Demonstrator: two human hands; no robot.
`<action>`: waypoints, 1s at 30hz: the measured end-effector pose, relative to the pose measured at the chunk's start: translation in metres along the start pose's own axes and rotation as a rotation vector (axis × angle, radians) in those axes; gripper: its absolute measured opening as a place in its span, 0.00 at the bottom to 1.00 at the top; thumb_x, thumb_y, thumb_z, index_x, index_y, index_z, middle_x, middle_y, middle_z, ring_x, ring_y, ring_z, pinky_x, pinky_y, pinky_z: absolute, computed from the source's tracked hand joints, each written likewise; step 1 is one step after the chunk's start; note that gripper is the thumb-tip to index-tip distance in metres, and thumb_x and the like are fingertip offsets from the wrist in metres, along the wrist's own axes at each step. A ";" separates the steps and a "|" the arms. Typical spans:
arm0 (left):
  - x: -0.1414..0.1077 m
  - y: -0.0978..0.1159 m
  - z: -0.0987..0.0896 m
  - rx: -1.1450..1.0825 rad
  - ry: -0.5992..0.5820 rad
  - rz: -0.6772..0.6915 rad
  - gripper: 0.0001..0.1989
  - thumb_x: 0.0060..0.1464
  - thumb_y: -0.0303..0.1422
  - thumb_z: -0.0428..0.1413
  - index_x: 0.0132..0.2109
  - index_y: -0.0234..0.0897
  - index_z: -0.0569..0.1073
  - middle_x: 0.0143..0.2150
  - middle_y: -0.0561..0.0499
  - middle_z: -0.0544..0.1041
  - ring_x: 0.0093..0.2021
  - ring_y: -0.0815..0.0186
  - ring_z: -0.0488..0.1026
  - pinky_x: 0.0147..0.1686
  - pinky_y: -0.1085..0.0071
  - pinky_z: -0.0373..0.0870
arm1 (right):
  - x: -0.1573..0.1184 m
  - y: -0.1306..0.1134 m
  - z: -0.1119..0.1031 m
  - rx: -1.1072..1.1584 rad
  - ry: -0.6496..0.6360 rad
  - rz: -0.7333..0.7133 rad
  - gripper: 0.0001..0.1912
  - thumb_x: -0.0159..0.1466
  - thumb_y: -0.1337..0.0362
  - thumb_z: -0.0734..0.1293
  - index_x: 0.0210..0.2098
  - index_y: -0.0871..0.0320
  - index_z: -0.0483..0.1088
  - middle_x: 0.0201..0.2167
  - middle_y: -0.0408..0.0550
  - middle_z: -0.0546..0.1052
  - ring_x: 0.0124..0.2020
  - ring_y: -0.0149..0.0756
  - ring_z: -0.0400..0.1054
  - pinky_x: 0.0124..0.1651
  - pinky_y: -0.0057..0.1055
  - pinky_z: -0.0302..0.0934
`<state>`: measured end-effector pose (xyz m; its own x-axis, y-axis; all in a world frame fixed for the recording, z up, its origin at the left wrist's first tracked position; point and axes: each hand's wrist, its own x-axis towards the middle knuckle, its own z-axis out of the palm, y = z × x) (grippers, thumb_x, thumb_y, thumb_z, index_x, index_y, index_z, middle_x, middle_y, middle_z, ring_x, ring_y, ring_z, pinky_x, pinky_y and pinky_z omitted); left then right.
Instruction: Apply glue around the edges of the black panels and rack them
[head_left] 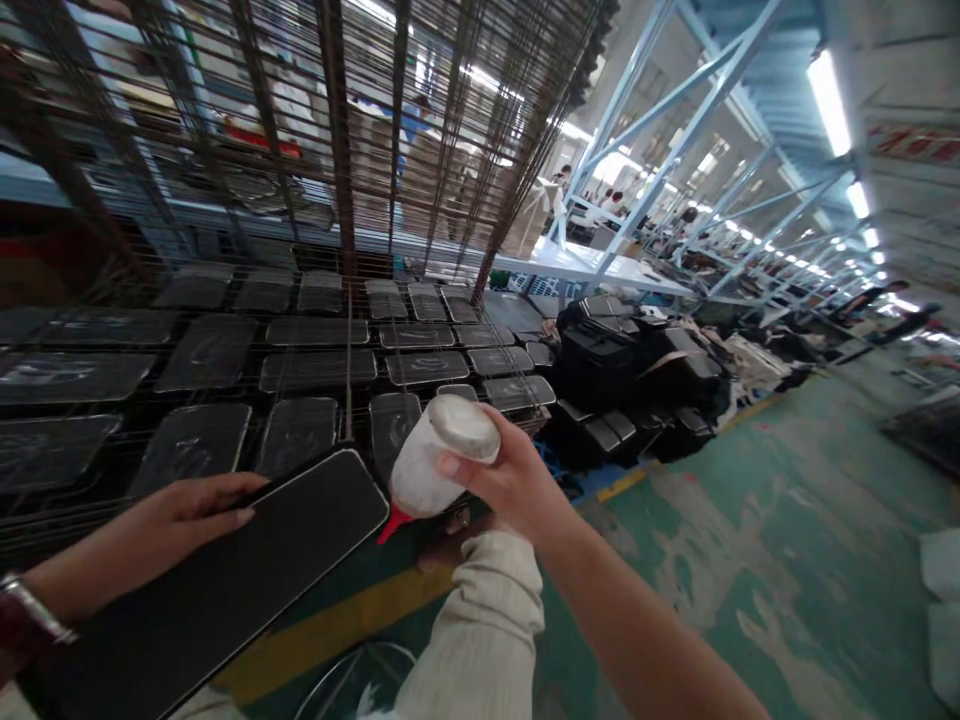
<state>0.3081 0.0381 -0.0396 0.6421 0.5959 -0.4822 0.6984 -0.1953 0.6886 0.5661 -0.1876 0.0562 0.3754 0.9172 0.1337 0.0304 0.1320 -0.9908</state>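
Note:
A long black panel (247,580) with rounded corners and a pale line along its edge slants across the lower left. My left hand (199,515) grips it, fingers on its upper face and thumb along it. My right hand (506,465) is wrapped round a white squeeze bottle (431,465), which is tilted with its base up. Its red nozzle (394,522) points down beside the panel's right end; I cannot tell whether it touches the edge. Beneath the bottle, a cream cloth cuff (502,560) partly hides what lies beyond it.
Ahead stands a wire rack (341,200), with several dark panels (202,350) lying in rows on its lower shelves. Black cases (637,365) are piled to its right. A green floor (675,580) with yellow lines runs along the right. A round metal-looking rim (356,660) shows below.

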 end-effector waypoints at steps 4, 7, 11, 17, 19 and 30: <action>0.003 0.025 0.006 -0.121 -0.222 0.110 0.24 0.51 0.42 0.55 0.54 0.38 0.69 0.50 0.52 0.79 0.49 0.59 0.75 0.50 0.68 0.70 | 0.007 -0.003 -0.018 0.021 0.038 -0.036 0.20 0.58 0.56 0.75 0.46 0.55 0.70 0.39 0.43 0.74 0.39 0.35 0.67 0.44 0.28 0.62; -0.005 0.040 0.007 -0.160 -0.269 0.144 0.23 0.52 0.39 0.55 0.54 0.36 0.69 0.52 0.50 0.78 0.51 0.58 0.75 0.50 0.68 0.69 | 0.010 -0.003 -0.025 0.035 0.042 -0.042 0.20 0.60 0.55 0.74 0.48 0.54 0.70 0.40 0.45 0.74 0.39 0.36 0.68 0.43 0.31 0.63; -0.015 0.051 0.003 -0.202 -0.366 0.188 0.18 0.50 0.37 0.55 0.48 0.35 0.73 0.46 0.50 0.80 0.45 0.59 0.76 0.45 0.69 0.71 | 0.018 -0.008 -0.026 0.047 0.085 -0.035 0.18 0.60 0.55 0.74 0.47 0.54 0.72 0.38 0.45 0.75 0.36 0.37 0.70 0.40 0.31 0.66; -0.021 0.045 -0.005 -0.355 -0.412 0.185 0.17 0.46 0.32 0.59 0.45 0.34 0.74 0.40 0.51 0.80 0.37 0.64 0.77 0.37 0.73 0.72 | 0.034 -0.011 -0.017 0.118 0.100 -0.032 0.16 0.57 0.52 0.75 0.41 0.52 0.76 0.35 0.46 0.77 0.33 0.39 0.73 0.36 0.33 0.71; -0.023 0.042 -0.006 -0.397 -0.450 0.193 0.16 0.46 0.31 0.60 0.45 0.34 0.75 0.39 0.51 0.81 0.36 0.66 0.77 0.37 0.73 0.72 | 0.036 -0.009 -0.013 0.123 0.099 -0.023 0.16 0.57 0.53 0.75 0.42 0.52 0.76 0.36 0.46 0.78 0.33 0.39 0.73 0.37 0.33 0.72; -0.032 0.028 -0.008 -0.553 -0.540 0.140 0.15 0.45 0.29 0.61 0.43 0.34 0.77 0.38 0.51 0.81 0.35 0.67 0.76 0.40 0.73 0.72 | 0.042 0.008 -0.004 0.115 0.134 0.018 0.14 0.56 0.55 0.76 0.39 0.53 0.76 0.35 0.44 0.78 0.31 0.35 0.73 0.38 0.30 0.72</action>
<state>0.3045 0.0204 -0.0008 0.8764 0.1052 -0.4699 0.4318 0.2601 0.8636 0.5855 -0.1490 0.0542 0.4950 0.8626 0.1038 -0.0812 0.1649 -0.9830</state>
